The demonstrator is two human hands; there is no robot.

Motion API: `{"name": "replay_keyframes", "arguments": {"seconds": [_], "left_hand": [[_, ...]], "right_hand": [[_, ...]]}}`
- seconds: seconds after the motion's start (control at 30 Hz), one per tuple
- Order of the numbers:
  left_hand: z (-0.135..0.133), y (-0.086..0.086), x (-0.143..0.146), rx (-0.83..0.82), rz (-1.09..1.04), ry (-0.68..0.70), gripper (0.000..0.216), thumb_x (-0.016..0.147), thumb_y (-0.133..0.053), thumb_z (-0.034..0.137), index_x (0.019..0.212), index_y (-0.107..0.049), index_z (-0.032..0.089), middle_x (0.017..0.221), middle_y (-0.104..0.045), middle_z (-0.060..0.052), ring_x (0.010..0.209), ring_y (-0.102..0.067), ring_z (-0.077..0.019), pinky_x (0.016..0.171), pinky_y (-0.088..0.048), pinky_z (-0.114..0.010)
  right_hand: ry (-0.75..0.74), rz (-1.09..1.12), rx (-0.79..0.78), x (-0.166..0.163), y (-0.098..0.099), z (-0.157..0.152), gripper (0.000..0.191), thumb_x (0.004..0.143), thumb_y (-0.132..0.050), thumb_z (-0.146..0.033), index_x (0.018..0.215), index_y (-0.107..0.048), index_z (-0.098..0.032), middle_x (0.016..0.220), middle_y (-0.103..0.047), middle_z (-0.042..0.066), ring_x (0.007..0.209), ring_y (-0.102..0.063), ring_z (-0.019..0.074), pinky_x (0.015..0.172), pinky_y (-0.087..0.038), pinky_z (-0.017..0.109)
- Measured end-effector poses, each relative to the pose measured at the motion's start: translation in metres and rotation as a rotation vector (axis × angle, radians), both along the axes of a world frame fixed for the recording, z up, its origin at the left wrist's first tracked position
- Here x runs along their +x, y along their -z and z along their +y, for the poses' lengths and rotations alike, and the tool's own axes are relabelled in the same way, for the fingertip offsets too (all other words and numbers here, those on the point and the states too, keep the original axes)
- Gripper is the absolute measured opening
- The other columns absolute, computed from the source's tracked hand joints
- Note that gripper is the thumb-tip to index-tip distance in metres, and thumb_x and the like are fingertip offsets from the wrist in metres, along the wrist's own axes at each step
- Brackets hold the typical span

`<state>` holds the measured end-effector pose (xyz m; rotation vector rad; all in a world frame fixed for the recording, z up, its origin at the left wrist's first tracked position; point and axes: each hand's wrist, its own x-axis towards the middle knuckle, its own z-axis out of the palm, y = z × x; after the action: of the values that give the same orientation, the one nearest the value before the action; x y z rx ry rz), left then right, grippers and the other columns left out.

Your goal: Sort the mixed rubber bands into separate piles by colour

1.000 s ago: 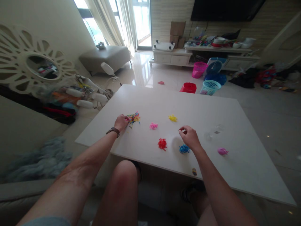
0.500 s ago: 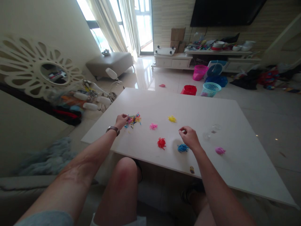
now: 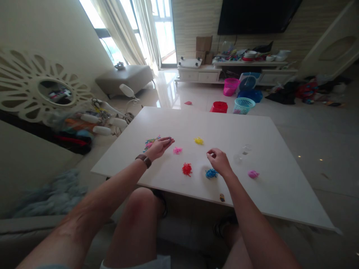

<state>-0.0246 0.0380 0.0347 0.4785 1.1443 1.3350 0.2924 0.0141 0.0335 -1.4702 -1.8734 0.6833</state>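
Note:
My left hand (image 3: pixel 158 148), with a brown watch on its wrist, is just right of a mixed pile of small coloured bands or strips (image 3: pixel 148 144). Its palm is partly turned up, and a tiny dark piece shows by the fingertips. My right hand (image 3: pixel 219 160) is closed in a pinch over the table, above a blue pile (image 3: pixel 211 173); what it pinches is too small to make out. Between the hands lie a pink pile (image 3: pixel 177 150), a yellow pile (image 3: pixel 199 141) and a red pile (image 3: pixel 186 169).
On the white table (image 3: pixel 241 130) are clear plastic pieces (image 3: pixel 242 154), a purple-pink lump (image 3: pixel 253 174) and a small yellow-brown figure (image 3: pixel 222 197) near the front edge. Beyond it stand a red stool or bin (image 3: pixel 218 107) and a light-blue basket (image 3: pixel 244 106).
My left hand has moved right from the mixed pile and turned its palm partly up. The right hand stays pinched over about the same spot. The view has shifted slightly.

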Motion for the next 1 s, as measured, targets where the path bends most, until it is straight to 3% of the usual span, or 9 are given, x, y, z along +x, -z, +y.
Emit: {"name": "replay_keyframes", "arguments": {"seconds": [0.13,0.27,0.4,0.5,0.7,0.9,1.0], "left_hand": [[-0.019,-0.011,0.054,-0.011,0.004,0.156,0.013,0.083,-0.068,0.002,0.094,-0.07,0.009,0.1,-0.075,-0.015,0.098,-0.073,-0.0181,0.102,-0.054,-0.03],[-0.041,-0.016,0.104,0.057,0.007,0.315,0.021,0.077,-0.079,0.009,0.096,-0.069,0.01,0.1,-0.077,-0.016,0.096,-0.074,-0.0211,0.106,-0.05,-0.04],[-0.053,-0.011,0.135,0.115,-0.003,0.356,0.031,0.072,-0.084,0.016,0.098,-0.069,0.01,0.095,-0.077,-0.016,0.095,-0.074,-0.022,0.106,-0.049,-0.043],[-0.053,-0.002,0.141,0.114,-0.009,0.335,0.033,0.069,-0.086,0.019,0.095,-0.068,0.011,0.092,-0.078,-0.015,0.092,-0.074,-0.0214,0.104,-0.05,-0.043],[-0.041,0.014,0.138,0.128,0.005,0.35,0.035,0.066,-0.089,0.025,0.091,-0.068,0.013,0.092,-0.077,-0.014,0.093,-0.074,-0.0217,0.101,-0.051,-0.043],[-0.024,0.016,0.143,0.077,0.034,0.307,0.034,0.064,-0.09,0.029,0.086,-0.07,0.012,0.086,-0.076,-0.012,0.086,-0.073,-0.0204,0.094,-0.053,-0.039],[-0.02,0.016,0.148,0.077,0.153,0.315,0.033,0.063,-0.09,0.03,0.085,-0.073,0.013,0.08,-0.075,-0.01,0.08,-0.072,-0.0196,0.088,-0.054,-0.038]], "right_hand": [[-0.026,0.174,-0.002,-0.007,-0.006,-0.002,0.019,0.085,-0.061,-0.036,0.082,-0.069,-0.019,0.082,-0.072,0.005,0.067,-0.064,0.0161,0.066,-0.05,0.03],[-0.051,0.357,-0.028,-0.013,-0.009,-0.001,0.029,0.083,-0.068,-0.044,0.099,-0.073,-0.02,0.091,-0.074,0.006,0.074,-0.067,0.0173,0.067,-0.054,0.029],[-0.12,0.446,-0.111,-0.012,-0.008,0.002,0.033,0.08,-0.072,-0.045,0.099,-0.075,-0.019,0.087,-0.076,0.007,0.074,-0.07,0.0191,0.068,-0.056,0.031],[-0.141,0.419,-0.161,-0.01,-0.007,0.003,0.027,0.08,-0.073,-0.043,0.088,-0.075,-0.018,0.076,-0.075,0.006,0.071,-0.07,0.0199,0.069,-0.057,0.032],[-0.063,0.395,-0.161,-0.012,-0.003,0.007,0.023,0.08,-0.07,-0.041,0.082,-0.072,-0.018,0.075,-0.074,0.005,0.069,-0.069,0.0181,0.067,-0.055,0.029],[0.124,0.526,-0.184,-0.007,0.008,0.016,0.029,0.074,-0.073,-0.045,0.081,-0.068,-0.017,0.075,-0.071,0.005,0.068,-0.067,0.0173,0.067,-0.055,0.03],[0.118,0.49,-0.23,0.006,0.011,0.016,0.024,0.071,-0.074,-0.038,0.08,-0.069,-0.017,0.072,-0.072,0.005,0.067,-0.068,0.0175,0.066,-0.055,0.029]]}}
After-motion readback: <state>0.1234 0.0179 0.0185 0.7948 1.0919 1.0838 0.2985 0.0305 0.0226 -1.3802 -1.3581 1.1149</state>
